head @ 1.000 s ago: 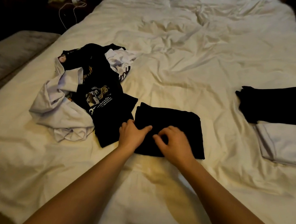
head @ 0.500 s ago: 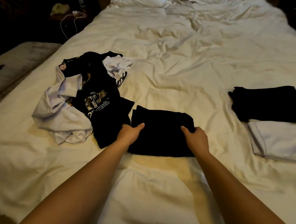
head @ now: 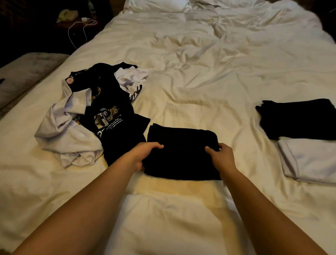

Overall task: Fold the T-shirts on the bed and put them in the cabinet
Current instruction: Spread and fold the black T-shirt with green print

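The messy pile of shirts (head: 93, 117) still waits to be folded. The left hand (head: 141, 153) and right hand (head: 222, 158) each grip a side of the folded black shirt (head: 181, 153) on the bed (head: 190, 67). Next, I think, lift it flat over to the folded stack (head: 307, 137)

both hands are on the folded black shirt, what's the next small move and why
Probably lift the folded black shirt and carry it right, onto the folded pile. The left hand and right hand grip its opposite edges, and it looks fully folded.
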The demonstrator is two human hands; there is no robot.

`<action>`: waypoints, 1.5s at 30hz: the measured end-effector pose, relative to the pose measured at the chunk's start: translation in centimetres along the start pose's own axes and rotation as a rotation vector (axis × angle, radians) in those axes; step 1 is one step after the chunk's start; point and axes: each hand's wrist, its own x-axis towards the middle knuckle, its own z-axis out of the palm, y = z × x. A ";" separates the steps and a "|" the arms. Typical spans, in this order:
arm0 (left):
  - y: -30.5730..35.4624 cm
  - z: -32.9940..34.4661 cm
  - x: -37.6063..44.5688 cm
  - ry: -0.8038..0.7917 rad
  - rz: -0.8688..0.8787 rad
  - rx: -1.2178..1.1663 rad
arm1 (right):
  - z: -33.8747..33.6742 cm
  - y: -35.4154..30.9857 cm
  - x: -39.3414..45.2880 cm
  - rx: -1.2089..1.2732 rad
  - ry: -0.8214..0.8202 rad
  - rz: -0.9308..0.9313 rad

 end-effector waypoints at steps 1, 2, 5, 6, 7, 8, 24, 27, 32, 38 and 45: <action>0.0 0.0 0.1 -0.008 0.009 -0.014 | 0.0 0.0 0.0 0.003 0.000 -0.003; 0.0 0.0 0.1 -0.012 0.020 -0.030 | -0.1 0.0 0.0 0.006 0.004 -0.008; 0.2 0.4 -0.1 -0.019 0.079 -0.081 | -0.5 -0.3 0.0 0.031 0.031 -0.039; 0.4 0.6 -0.3 -0.024 0.106 -0.093 | -0.7 -0.5 0.0 0.044 0.042 -0.051; 0.6 0.8 -0.5 -0.026 0.133 -0.103 | -1.0 -0.7 0.0 0.055 0.052 -0.062; 0.7 1.1 -0.7 -0.022 0.156 -0.107 | -1.3 -0.8 0.0 0.060 0.058 -0.069; 8.2 13.6 -4.4 -0.155 0.336 -0.070 | -15.7 -3.5 -0.1 0.020 0.162 -0.161; 8.7 17.3 -4.7 -0.207 0.309 -0.059 | -19.9 -3.5 -0.2 -0.001 0.194 -0.144; 9.9 22.7 -4.8 -0.281 0.260 -0.034 | -25.4 -3.7 0.7 -0.031 0.265 -0.120; 11.7 28.3 -2.3 -0.333 0.270 -0.021 | -30.7 -3.6 4.4 -0.066 0.318 -0.098; 13.5 34.5 3.1 -0.290 0.308 -0.086 | -34.9 -3.5 10.5 -0.181 0.365 -0.127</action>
